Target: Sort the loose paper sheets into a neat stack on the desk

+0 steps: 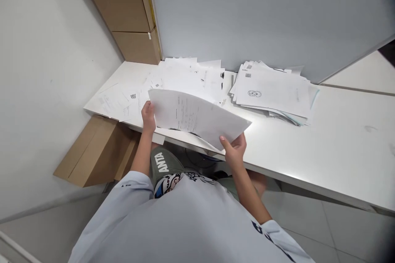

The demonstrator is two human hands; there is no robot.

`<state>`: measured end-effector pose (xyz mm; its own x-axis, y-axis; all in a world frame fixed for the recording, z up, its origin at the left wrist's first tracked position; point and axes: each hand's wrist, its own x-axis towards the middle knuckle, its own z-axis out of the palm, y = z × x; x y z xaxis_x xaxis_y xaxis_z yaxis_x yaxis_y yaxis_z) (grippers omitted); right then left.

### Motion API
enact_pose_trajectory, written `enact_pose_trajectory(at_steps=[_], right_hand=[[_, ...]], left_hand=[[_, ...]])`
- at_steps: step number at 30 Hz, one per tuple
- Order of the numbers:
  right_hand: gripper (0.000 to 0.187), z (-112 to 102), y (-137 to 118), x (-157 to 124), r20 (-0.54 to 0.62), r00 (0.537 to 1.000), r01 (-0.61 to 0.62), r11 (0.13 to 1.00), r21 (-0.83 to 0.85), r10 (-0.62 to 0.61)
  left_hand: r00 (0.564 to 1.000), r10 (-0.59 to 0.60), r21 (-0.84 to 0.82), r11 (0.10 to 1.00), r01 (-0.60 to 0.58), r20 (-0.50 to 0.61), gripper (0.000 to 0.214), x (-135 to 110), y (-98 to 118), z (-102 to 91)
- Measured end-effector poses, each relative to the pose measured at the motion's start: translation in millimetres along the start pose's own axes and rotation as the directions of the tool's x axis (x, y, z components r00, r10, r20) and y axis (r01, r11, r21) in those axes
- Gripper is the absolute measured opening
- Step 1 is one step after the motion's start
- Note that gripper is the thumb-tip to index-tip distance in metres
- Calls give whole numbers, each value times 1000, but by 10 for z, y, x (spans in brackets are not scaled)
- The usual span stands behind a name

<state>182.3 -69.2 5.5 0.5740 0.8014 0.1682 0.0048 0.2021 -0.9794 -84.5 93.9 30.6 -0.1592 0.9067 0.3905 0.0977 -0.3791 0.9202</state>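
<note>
A white printed sheet of paper [197, 115] is held between my two hands, bowed along its length above the front edge of the white table. Whether it is one sheet or several together I cannot tell. My left hand [148, 117] pinches its left end. At its lower right corner my right hand [234, 150] grips it, thumb on the near face and fingers behind. Just beyond the held paper lie loose papers [191, 72], partly covered by it. Farther right rests an uneven stack of papers [274, 90], its top sheet bearing a round emblem and a small code.
Cardboard boxes [123, 4] are piled at the back left against the wall. Another cardboard box [92, 152] stands below the table's left end. Sheets with codes [119, 100] lie on the left of the table [345, 144]. A grey panel [265, 16] rises behind.
</note>
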Motion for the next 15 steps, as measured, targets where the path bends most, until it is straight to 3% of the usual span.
enact_pose_trajectory(at_steps=[2, 4, 7, 9, 12, 15], right_hand=[[48, 43, 117, -66, -3, 999, -44, 998, -37, 44], [48, 92, 211, -155, -50, 992, -119, 992, -52, 116], [47, 133, 223, -256, -88, 978, -192, 980, -50, 188], [43, 85, 121, -288, -38, 974, -226, 969, -98, 223], [38, -194, -149, -331, 79, 961, -237, 938, -253, 264], [34, -700, -384, -421, 110, 934, -278, 885, -375, 340]], left_hand=[[987, 38, 23, 999, -35, -157, 52, -62, -109, 45], [968, 62, 57, 997, -50, -242, 53, -116, -184, 90], [966, 29, 130, 992, 4, -255, 53, -176, -199, 141], [967, -7, 171, 984, 52, -253, 50, -221, -146, 143], [970, 15, 95, 995, 9, -244, 44, -357, 11, 67], [993, 16, -22, 1000, -18, -119, 40, -636, 208, -45]])
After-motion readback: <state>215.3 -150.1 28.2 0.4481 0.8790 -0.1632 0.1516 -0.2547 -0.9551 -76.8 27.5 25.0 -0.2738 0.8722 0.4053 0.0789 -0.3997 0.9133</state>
